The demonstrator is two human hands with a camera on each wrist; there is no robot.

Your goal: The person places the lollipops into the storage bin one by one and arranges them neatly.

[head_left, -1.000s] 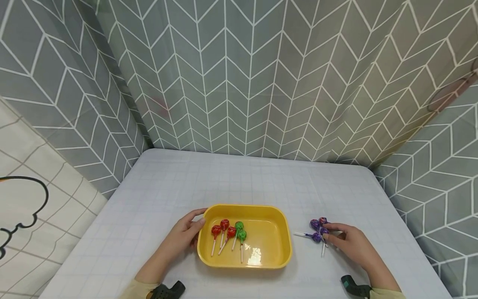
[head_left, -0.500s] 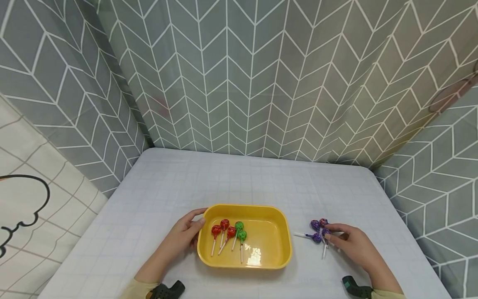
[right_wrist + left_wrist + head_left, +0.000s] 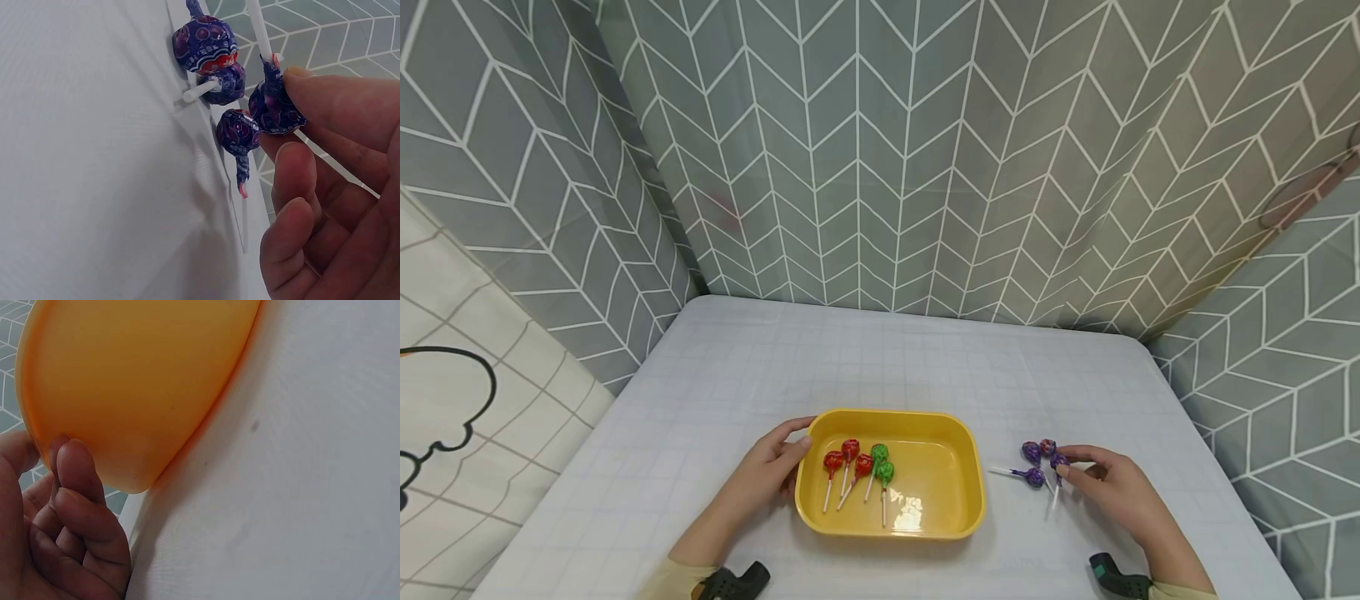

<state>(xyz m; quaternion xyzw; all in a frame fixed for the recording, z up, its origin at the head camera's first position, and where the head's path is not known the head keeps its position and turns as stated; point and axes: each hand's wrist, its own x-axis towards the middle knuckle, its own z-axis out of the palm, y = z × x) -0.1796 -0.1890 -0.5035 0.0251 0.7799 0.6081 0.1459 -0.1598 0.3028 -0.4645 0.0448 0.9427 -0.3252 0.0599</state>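
Note:
My left hand [image 3: 775,467] grips the left rim of a yellow tray [image 3: 947,475], thumb on the near side of the rim in the head view. Inside the tray lie several lollipops, red ones [image 3: 850,450] at the left and green ones [image 3: 886,472] beside them, sticks toward me. To the tray's right, my right hand [image 3: 1108,487] pinches a purple lollipop [image 3: 275,103] by its wrapped head between thumb and fingers. Right beside it, three other purple lollipops [image 3: 237,132] lie on the table with their heads close together.
A white cloth with a faint grid covers the table [image 3: 880,358]. Grey curtains [image 3: 880,167] with white chevron lines hang behind and at both sides. A pale panel [image 3: 460,400] with a cloud outline stands at the left.
My right hand has shifted slightly right, drawing the pinched purple lollipop away from the others. The left hand keeps its hold on the tray.

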